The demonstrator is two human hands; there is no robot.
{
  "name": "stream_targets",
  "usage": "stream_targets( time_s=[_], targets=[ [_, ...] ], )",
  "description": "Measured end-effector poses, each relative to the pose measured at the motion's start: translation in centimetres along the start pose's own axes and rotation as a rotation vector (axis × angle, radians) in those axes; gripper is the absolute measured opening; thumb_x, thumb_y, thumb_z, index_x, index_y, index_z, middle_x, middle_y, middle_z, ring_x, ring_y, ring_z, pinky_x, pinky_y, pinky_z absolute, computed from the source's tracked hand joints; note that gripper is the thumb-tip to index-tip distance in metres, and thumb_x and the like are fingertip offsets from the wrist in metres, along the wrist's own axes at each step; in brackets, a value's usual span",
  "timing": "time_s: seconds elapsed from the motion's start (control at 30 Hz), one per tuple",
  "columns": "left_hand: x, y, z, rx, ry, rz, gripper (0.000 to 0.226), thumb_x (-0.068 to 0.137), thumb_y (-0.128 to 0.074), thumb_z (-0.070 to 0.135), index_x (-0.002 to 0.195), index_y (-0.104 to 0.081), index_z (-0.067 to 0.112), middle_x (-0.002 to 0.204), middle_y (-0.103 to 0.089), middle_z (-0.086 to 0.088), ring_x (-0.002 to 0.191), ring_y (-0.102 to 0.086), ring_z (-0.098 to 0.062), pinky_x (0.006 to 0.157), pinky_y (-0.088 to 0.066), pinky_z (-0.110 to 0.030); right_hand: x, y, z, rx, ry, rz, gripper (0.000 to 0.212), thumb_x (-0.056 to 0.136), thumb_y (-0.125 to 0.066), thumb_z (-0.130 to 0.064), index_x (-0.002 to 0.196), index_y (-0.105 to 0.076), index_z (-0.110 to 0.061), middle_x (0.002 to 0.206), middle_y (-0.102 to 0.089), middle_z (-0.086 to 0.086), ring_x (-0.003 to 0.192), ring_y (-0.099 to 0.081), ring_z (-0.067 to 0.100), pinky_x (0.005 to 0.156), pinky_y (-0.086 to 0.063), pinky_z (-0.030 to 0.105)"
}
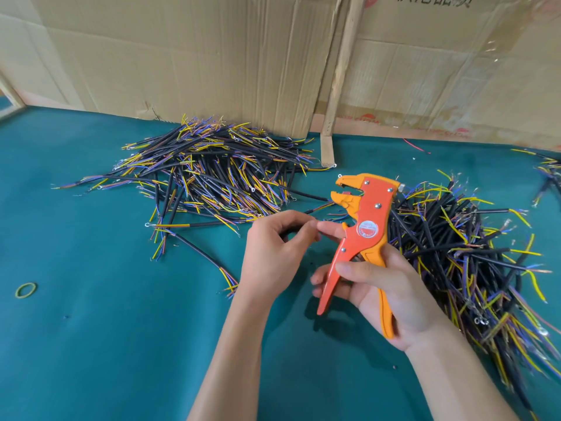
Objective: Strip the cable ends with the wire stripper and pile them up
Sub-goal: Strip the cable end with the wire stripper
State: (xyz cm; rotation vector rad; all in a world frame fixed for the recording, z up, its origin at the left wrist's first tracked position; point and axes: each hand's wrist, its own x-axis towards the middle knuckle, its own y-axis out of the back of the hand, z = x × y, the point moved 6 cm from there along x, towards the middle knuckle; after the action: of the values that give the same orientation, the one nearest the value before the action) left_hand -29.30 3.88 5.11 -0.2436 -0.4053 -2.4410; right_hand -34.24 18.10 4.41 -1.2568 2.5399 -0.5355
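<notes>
A person's right hand (385, 287) grips the handles of an orange-and-yellow wire stripper (361, 235), jaws parted and pointing up-left, above a teal-covered counter (91, 344). The left hand (273, 250) pinches a thin black cable (318, 208) just beside the tool's jaws. Heaps of black cables with yellow and blue cores lie behind (206, 174) and to the right (461, 256), before brown cardboard sheets (182, 56).

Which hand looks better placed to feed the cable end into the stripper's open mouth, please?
Left. The left hand already pinches a black cable whose end lies just beside the wire stripper. The right hand is wrapped round the handles, so it should probably just squeeze.
</notes>
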Motion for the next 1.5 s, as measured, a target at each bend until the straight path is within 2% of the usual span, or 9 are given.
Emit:
stream_targets(
  time_s=[0.17, 0.33, 0.6, 0.77, 0.9, 1.1, 1.23, 1.37, 1.5],
  targets=[
    [-0.2, -0.2, 0.4, 0.04, -0.046, 0.04, 0.014, 0.088, -0.072, 0.008, 0.085, -0.076, 0.021, 0.072, -0.074, 0.012, 0.07, -0.067, 0.0, 0.067, -0.048, -0.018, 0.1, 0.2, 0.4, 0.027, 0.001, 0.035, 0.065, 0.072, -0.076, -0.007, 0.136, -0.065, -0.014, 0.113, -0.063, 0.028, 0.089, -0.068, 0.044, 0.074, -0.058, 0.048],
    [-0.1, 0.0, -0.5, -0.05, 0.017, 0.081, 0.016, 0.087, -0.075, 0.007, 0.086, -0.062, 0.018, 0.082, -0.076, 0.001, 0.083, -0.073, -0.009, 0.073, -0.054, -0.029, 0.1, -0.3, 0.7, 0.123, -0.019, -0.01, 0.069, 0.073, -0.075, -0.009, 0.14, -0.061, -0.011, 0.14, -0.061, 0.018, 0.09, -0.069, 0.043, 0.075, -0.058, 0.048],
    [-0.1, 0.1, -0.3, 0.008, -0.039, 0.07, 0.023, 0.086, -0.074, 0.006, 0.076, -0.062, 0.023, 0.077, -0.074, 0.005, 0.078, -0.071, -0.013, 0.071, -0.054, -0.04, 0.0, -0.7, 1.2, 0.16, -0.047, -0.014, 0.067, 0.072, -0.076, -0.008, 0.138, -0.064, -0.013, 0.143, -0.042, 0.028, 0.092, -0.07, 0.045, 0.075, -0.058, 0.049],
    [-0.2, -0.2, -0.3, 0.007, -0.03, 0.014, 0.018, 0.086, -0.074, 0.006, 0.08, -0.065, 0.02, 0.075, -0.071, 0.01, 0.076, -0.068, -0.007, 0.066, -0.047, -0.025, 0.0, -0.2, 0.8, 0.157, -0.01, -0.033, 0.057, 0.077, -0.075, -0.011, 0.133, -0.067, -0.011, 0.143, -0.062, 0.008, 0.093, -0.071, 0.043, 0.075, -0.058, 0.047],
    [-0.2, -0.8, -0.6, -0.021, 0.035, -0.012, 0.023, 0.087, -0.072, 0.008, 0.092, -0.06, 0.026, 0.083, -0.071, 0.014, 0.079, -0.066, -0.002, 0.068, -0.042, -0.021, 0.0, 0.2, 0.4, 0.149, 0.016, -0.02, 0.064, 0.08, -0.072, -0.014, 0.142, -0.058, -0.01, 0.142, -0.062, 0.01, 0.093, -0.071, 0.04, 0.076, -0.058, 0.046],
    [-0.2, -0.7, -0.8, -0.132, 0.069, -0.025, 0.013, 0.09, -0.07, 0.007, 0.089, -0.061, 0.016, 0.079, -0.075, 0.001, 0.079, -0.07, -0.016, 0.075, -0.054, -0.038, -0.1, 0.1, 0.0, 0.131, 0.047, -0.051, 0.068, 0.083, -0.069, -0.015, 0.147, -0.05, -0.009, 0.146, -0.06, 0.003, 0.094, -0.071, 0.038, 0.078, -0.058, 0.045],
    [-0.3, -0.8, -1.0, -0.205, 0.144, -0.097, 0.011, 0.094, -0.067, 0.005, 0.089, -0.06, 0.011, 0.076, -0.075, -0.002, 0.065, -0.065, -0.011, 0.054, -0.047, -0.024, -0.2, 0.0, -0.1, 0.146, 0.048, -0.069, 0.067, 0.084, -0.067, -0.016, 0.148, -0.049, -0.008, 0.146, -0.06, 0.006, 0.093, -0.071, 0.037, 0.078, -0.058, 0.045],
    [-0.6, -0.8, -1.3, -0.366, 0.247, -0.12, 0.014, 0.094, -0.068, 0.003, 0.09, -0.055, 0.007, 0.076, -0.074, -0.008, 0.064, -0.073, -0.024, 0.044, -0.047, -0.026, -0.2, 0.3, 0.0, 0.151, 0.029, -0.052, 0.066, 0.081, -0.069, -0.016, 0.145, -0.055, -0.009, 0.131, -0.068, 0.016, 0.09, -0.07, 0.039, 0.077, -0.057, 0.046],
    [-0.4, -0.1, -1.3, -0.399, 0.233, -0.036, 0.024, 0.089, -0.073, 0.0, 0.079, -0.054, 0.012, 0.074, -0.075, -0.012, 0.06, -0.073, -0.023, 0.037, -0.036, -0.02, -0.2, 0.4, -0.3, 0.127, 0.025, -0.065, 0.066, 0.083, -0.066, -0.017, 0.146, -0.052, -0.006, 0.147, -0.059, 0.008, 0.091, -0.071, 0.041, 0.076, -0.058, 0.046]
  ],
)
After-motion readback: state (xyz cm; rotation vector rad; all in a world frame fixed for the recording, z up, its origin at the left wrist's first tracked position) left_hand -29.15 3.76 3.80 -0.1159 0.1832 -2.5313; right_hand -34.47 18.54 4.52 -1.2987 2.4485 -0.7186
